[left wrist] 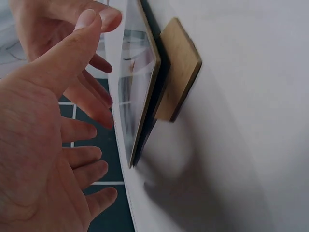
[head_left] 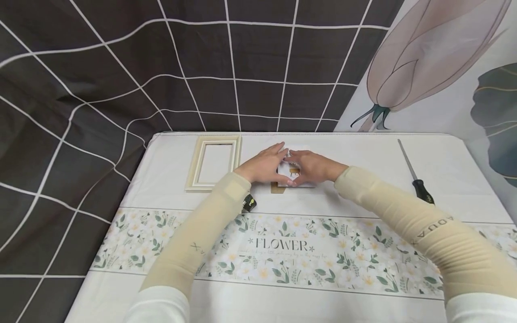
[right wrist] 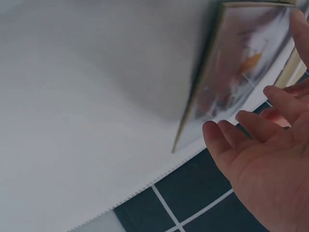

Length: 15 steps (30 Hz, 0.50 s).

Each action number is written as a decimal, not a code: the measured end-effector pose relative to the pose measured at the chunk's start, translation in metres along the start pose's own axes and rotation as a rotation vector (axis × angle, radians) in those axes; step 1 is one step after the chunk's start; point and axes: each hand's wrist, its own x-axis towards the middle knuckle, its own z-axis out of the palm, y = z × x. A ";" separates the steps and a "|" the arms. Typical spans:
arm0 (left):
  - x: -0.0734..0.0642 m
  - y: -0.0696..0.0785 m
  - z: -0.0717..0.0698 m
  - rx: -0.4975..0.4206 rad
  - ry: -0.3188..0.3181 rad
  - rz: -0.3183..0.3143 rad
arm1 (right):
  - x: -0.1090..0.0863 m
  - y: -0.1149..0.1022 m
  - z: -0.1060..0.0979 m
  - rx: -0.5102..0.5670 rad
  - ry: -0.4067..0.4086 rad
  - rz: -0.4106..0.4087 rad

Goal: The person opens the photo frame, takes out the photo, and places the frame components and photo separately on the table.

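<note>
A glossy picture panel [head_left: 285, 172] with a printed image lies on the table, and both hands are over it. In the left wrist view the panel [left wrist: 136, 92] shows a thin brown edge, with a brown board piece [left wrist: 179, 67] sticking out from under it. My left hand [head_left: 264, 165] is at its left side, fingers extended and thumb out. From the other side comes my right hand [head_left: 317, 166], its fingers loosely bent above the panel [right wrist: 236, 63]. In the head view the two hands' fingertips and thumbs come close together, framing the picture. Neither hand grips anything.
A cream picture frame [head_left: 196, 163] lies left of the hands. A small black object [head_left: 249, 203] shows partly beside the left forearm. To the right lies a screwdriver [head_left: 422, 190] with a black handle. The white tablecloth [head_left: 343, 202] has a floral band; a dark grid-patterned curtain [head_left: 258, 58] hangs behind.
</note>
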 end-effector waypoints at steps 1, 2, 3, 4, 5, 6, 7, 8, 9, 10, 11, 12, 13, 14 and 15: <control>0.001 0.000 0.001 0.001 -0.006 0.004 | -0.001 0.001 0.002 -0.003 -0.006 -0.006; 0.002 0.001 0.003 0.004 -0.012 0.005 | -0.001 0.002 0.003 -0.006 -0.009 -0.014; 0.003 0.001 0.004 0.007 -0.019 0.004 | -0.002 0.003 0.005 -0.013 -0.011 -0.022; 0.004 0.001 0.006 0.007 -0.028 0.001 | -0.002 0.004 0.006 -0.019 -0.013 -0.029; 0.005 0.001 0.008 0.009 -0.033 -0.003 | -0.003 0.005 0.007 -0.023 -0.012 -0.032; 0.006 0.000 0.009 0.013 -0.038 -0.006 | -0.003 0.006 0.008 -0.028 -0.010 -0.032; 0.006 0.000 0.010 0.015 -0.045 -0.011 | -0.003 0.007 0.009 -0.032 -0.008 -0.031; 0.007 0.000 0.011 0.022 -0.050 -0.015 | -0.003 0.008 0.010 -0.035 -0.005 -0.032; 0.007 -0.001 0.012 0.031 -0.056 -0.020 | -0.004 0.009 0.010 -0.036 -0.004 -0.033; 0.007 -0.001 0.012 0.036 -0.061 -0.024 | -0.004 0.009 0.011 -0.033 -0.002 -0.034; 0.007 -0.001 0.013 0.045 -0.062 -0.027 | -0.004 0.010 0.011 -0.030 -0.002 -0.035; 0.007 -0.002 0.014 0.054 -0.064 -0.031 | -0.004 0.011 0.011 -0.030 -0.001 -0.039; 0.007 -0.002 0.014 0.060 -0.063 -0.035 | -0.004 0.012 0.012 -0.030 -0.001 -0.043; 0.008 -0.002 0.015 0.063 -0.062 -0.038 | -0.005 0.013 0.012 -0.033 0.001 -0.047; 0.008 -0.002 0.015 0.064 -0.060 -0.041 | -0.005 0.014 0.012 -0.036 0.002 -0.048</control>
